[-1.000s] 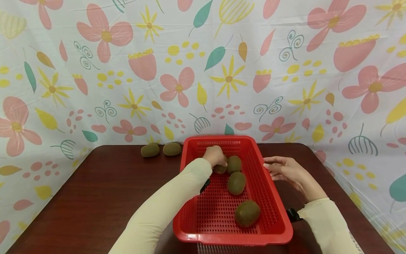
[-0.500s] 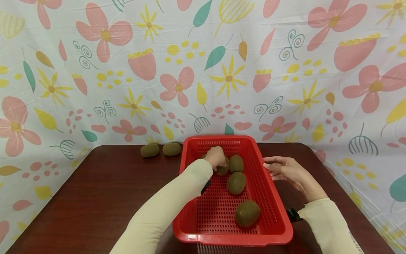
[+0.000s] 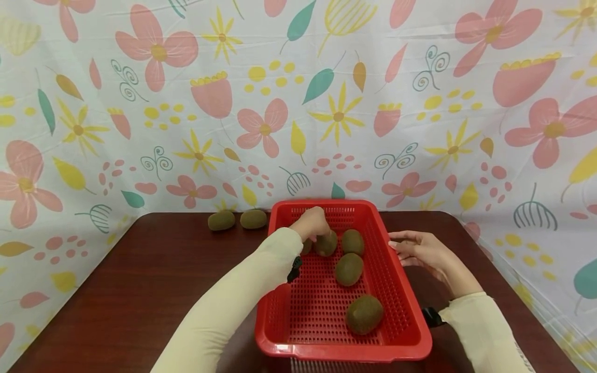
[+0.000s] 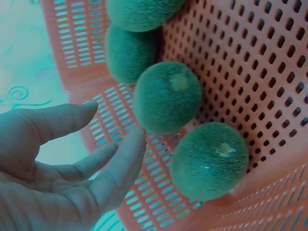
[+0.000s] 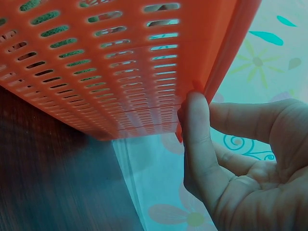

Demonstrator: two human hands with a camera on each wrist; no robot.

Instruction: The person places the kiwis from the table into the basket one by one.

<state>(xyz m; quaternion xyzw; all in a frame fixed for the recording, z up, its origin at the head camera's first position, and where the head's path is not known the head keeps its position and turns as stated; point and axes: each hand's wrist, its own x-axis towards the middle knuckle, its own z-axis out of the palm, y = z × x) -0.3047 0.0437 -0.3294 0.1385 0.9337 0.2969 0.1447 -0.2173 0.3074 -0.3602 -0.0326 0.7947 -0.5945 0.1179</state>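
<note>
Wearing dull brown-green skin, the kiwifruits (image 3: 365, 314) number seven in view: five in the red basket (image 3: 345, 352), two outside it. Of the five, four sit in the far half, the leftmost partly hidden behind an arm; one lies apart toward the near right. The other two lie side by side on the table (image 3: 140, 290), at its far edge, left of the basket.

Hands, two. Left hand (image 3: 313, 223): over the far left of the basket, thumb and fingers parted, grasping nothing, fingertips just beside a fruit; contact cannot be told. Right hand (image 3: 422, 254): thumb and finger close together, pinching the rim on the basket's right side.

Fruit: oval, fuzzy, some with a pale end scar. Basket: glossy plastic, rectangular, slotted walls, perforated floor. Table: dark reddish-brown, wood-grained. Backdrop (image 3: 261, 176): creased floral fabric. Sleeves (image 3: 224, 321), two: cream cloth.
</note>
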